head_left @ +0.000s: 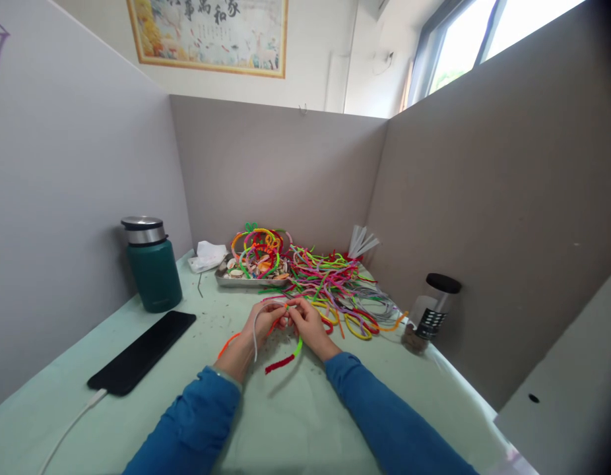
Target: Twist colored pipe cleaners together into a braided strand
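Red-and-green fuzzy stem [280, 364] pokes out below the right hand [308, 323], between the counter's [266, 422] side edges, while both grips pinch closely on an orange strand [286, 305], which the left hand [262, 320] had best steady as the right makes small, controlled turns.

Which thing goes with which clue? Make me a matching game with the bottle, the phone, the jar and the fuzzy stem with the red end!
Things:
1. Bottle
2. Phone
3. Jar
4. Stem

Clues:
A. At the far right of the picture
B. Red and green, hanging by the right hand
C. Teal, standing upright
D. Black, lying flat

Right pairs: 1-C, 2-D, 3-A, 4-B.
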`<move>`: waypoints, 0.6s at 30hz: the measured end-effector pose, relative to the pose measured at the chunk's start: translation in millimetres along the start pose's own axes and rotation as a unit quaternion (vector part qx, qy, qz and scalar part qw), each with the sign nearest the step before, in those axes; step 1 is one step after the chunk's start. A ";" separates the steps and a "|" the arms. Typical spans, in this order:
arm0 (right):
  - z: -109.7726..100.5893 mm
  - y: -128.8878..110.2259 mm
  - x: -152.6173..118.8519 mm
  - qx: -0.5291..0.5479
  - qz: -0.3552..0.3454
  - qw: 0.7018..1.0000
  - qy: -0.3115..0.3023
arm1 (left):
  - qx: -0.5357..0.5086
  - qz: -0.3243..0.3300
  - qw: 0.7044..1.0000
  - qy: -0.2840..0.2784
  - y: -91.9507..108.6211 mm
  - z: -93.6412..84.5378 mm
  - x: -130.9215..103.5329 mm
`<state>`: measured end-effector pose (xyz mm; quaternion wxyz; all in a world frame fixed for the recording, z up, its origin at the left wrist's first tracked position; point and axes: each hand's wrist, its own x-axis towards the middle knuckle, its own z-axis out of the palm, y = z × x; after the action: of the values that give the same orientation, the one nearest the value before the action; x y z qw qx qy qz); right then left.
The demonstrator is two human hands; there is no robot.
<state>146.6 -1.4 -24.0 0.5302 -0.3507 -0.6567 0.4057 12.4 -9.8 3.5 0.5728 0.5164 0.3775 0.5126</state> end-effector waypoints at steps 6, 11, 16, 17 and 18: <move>2.1 -1.6 -0.5 -0.030 -0.005 0.999 0.018 | 0.055 0.018 0.998 0.017 1.5 2.4 -2.1; 1.9 -5.3 -0.1 -0.056 -0.023 0.998 0.032 | 0.108 0.029 0.993 0.021 -1.7 2.6 0.2; -0.8 -7.8 0.5 -0.087 -0.038 0.994 0.047 | 0.118 -0.015 0.991 0.060 -5.4 2.8 3.1; -1.1 -8.0 0.5 -0.089 -0.034 0.994 0.048 | 0.121 -0.024 0.991 0.059 -4.9 2.9 2.7; -1.3 -8.2 0.6 -0.087 -0.031 0.995 0.047 | 0.122 -0.030 0.990 0.057 -3.9 3.1 2.1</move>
<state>147.5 -4.1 -16.2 0.5403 -0.3937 -0.6746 0.3132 16.5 -8.1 0.5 0.4976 0.5409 0.4848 0.4741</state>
